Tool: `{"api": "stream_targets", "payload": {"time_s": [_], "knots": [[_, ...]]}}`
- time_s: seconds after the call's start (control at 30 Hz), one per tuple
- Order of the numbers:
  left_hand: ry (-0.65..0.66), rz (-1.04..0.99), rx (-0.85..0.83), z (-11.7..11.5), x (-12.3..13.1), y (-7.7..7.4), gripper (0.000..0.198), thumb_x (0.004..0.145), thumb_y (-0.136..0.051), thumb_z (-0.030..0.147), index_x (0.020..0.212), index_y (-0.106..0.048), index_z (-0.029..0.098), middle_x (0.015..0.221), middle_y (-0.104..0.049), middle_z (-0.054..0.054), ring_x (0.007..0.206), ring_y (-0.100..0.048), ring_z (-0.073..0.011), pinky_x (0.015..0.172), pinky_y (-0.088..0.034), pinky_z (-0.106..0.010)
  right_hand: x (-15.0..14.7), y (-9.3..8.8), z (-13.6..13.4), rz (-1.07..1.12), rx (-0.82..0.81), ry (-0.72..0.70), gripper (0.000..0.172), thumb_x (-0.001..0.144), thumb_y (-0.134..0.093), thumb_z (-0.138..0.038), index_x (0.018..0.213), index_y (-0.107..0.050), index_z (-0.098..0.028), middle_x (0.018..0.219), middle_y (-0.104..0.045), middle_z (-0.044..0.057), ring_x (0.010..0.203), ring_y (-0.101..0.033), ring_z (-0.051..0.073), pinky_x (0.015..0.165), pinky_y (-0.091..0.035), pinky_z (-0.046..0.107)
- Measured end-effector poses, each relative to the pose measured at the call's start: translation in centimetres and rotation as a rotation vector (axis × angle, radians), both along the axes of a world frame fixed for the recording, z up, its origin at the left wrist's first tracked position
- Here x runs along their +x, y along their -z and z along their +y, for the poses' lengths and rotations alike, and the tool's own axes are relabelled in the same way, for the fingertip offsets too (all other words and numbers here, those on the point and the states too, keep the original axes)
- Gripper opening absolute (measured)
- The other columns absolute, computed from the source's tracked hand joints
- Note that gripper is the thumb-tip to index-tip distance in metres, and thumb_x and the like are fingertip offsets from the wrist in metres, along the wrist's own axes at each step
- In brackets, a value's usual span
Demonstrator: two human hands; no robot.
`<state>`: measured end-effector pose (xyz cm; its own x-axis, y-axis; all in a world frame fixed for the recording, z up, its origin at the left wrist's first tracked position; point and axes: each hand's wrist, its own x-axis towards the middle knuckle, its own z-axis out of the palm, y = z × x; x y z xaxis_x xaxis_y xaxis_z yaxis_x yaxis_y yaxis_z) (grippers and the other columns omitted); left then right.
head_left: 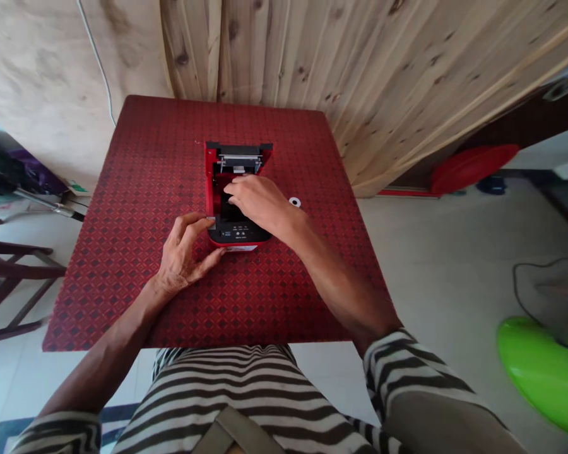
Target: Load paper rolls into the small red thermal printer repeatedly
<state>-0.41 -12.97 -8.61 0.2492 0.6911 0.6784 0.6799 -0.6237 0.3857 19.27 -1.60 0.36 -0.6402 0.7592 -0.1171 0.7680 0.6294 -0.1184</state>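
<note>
A small red and black printer [236, 165] lies with its lid swung open on a table covered by a red patterned cloth [137, 189]. My left hand [184, 255] rests against the printer's near left corner, thumb and fingers pressed on its side. My right hand [258, 198] reaches into the open paper bay, fingers curled down inside it; what they touch is hidden. A small white roll [295, 202] lies on the cloth just right of the printer.
A wooden plank wall stands behind the table, with a white cable [97, 60] hanging down it. A dark wooden chair [9, 277] is at the left. A green plastic object [544, 372] and a red basin [473, 165] sit on the floor at the right.
</note>
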Motion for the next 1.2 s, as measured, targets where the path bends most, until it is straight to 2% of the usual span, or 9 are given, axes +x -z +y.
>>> {"api": "stream_targets", "payload": {"time_s": [0.23,0.43,0.6,0.7,0.77,0.87,1.03,1.1,1.2], "knots": [[0.017,-0.005,-0.018,-0.1,0.1,0.1,0.057,0.097,-0.079,0.04,0.147,-0.056,0.021,0.131,-0.066,-0.013,0.123,-0.068,-0.0252,0.106,-0.064,-0.04,-1.2,-1.1,0.2,-0.169,-0.051,-0.056,0.033,0.099,-0.058,-0.004,0.125,-0.078,-0.007,0.124,-0.08,0.022,0.119,-0.075,0.035,0.092,-0.057,0.04],[0.014,0.003,-0.024,0.0,0.0,0.2,0.056,0.098,-0.078,0.043,0.145,-0.056,0.02,0.131,-0.066,-0.014,0.122,-0.068,-0.025,0.105,-0.064,-0.04,-0.1,-1.4,-0.6,-0.075,0.037,-0.044,0.025,0.101,-0.062,-0.013,0.121,-0.077,-0.01,0.122,-0.08,0.017,0.114,-0.075,0.031,0.095,-0.057,0.041],[0.002,0.024,-0.045,0.0,-0.1,0.2,0.056,0.099,-0.076,0.047,0.144,-0.055,0.022,0.131,-0.066,-0.012,0.123,-0.069,-0.0252,0.105,-0.065,-0.042,3.3,-3.3,-4.6,0.426,0.188,0.092,0.018,0.094,-0.07,-0.015,0.11,-0.075,-0.018,0.11,-0.079,0.009,0.087,-0.072,0.022,0.08,-0.057,0.037],[-0.005,0.014,-0.053,-0.1,0.0,0.3,0.058,0.099,-0.075,0.05,0.146,-0.054,0.023,0.132,-0.066,-0.012,0.124,-0.069,-0.0259,0.105,-0.065,-0.043,6.0,-3.8,-8.7,0.896,0.055,0.146,0.019,0.091,-0.078,-0.022,0.108,-0.072,-0.023,0.092,-0.075,0.001,0.067,-0.063,0.015,0.06,-0.051,0.031],[-0.006,0.007,-0.059,-0.1,0.0,0.3,0.058,0.099,-0.075,0.049,0.147,-0.053,0.024,0.133,-0.066,-0.011,0.125,-0.069,-0.0259,0.107,-0.064,-0.044,7.2,-2.8,-11.4,1.023,-0.149,0.145,0.025,0.089,-0.079,-0.022,0.112,-0.071,-0.026,0.096,-0.076,0.0,0.077,-0.069,0.017,0.066,-0.055,0.031],[-0.002,0.004,-0.062,-0.2,0.0,0.2,0.059,0.098,-0.078,0.045,0.148,-0.054,0.024,0.134,-0.065,-0.011,0.126,-0.068,-0.0258,0.109,-0.063,-0.045,7.6,0.9,-14.4,0.964,-0.34,0.137,0.028,0.087,-0.073,-0.015,0.113,-0.07,-0.027,0.109,-0.08,0.002,0.095,-0.075,0.02,0.082,-0.06,0.035],[0.004,0.0,-0.047,-0.1,-0.1,-0.1,0.062,0.095,-0.081,0.043,0.148,-0.055,0.025,0.132,-0.067,-0.011,0.125,-0.068,-0.0265,0.107,-0.063,-0.044,6.5,7.8,-16.4,0.919,-0.39,0.25,0.023,0.088,-0.074,-0.022,0.111,-0.069,-0.024,0.104,-0.078,0.004,0.08,-0.071,0.017,0.073,-0.058,0.031],[0.007,0.0,-0.045,0.0,-0.1,-0.1,0.064,0.094,-0.082,0.043,0.148,-0.054,0.025,0.131,-0.068,-0.011,0.125,-0.068,-0.027,0.106,-0.064,-0.044,6.3,9.1,-16.6,0.928,-0.387,0.27,0.025,0.089,-0.073,-0.021,0.113,-0.069,-0.024,0.104,-0.078,0.004,0.08,-0.071,0.016,0.075,-0.058,0.031],[0.01,0.004,-0.035,0.1,-0.1,-0.3,0.064,0.093,-0.084,0.042,0.147,-0.055,0.024,0.13,-0.069,-0.012,0.123,-0.069,-0.0271,0.105,-0.064,-0.045,6.7,9.0,-16.8,0.936,-0.403,0.258,0.029,0.09,-0.078,-0.023,0.119,-0.071,-0.023,0.112,-0.078,0.006,0.091,-0.073,0.018,0.084,-0.06,0.034]]}}
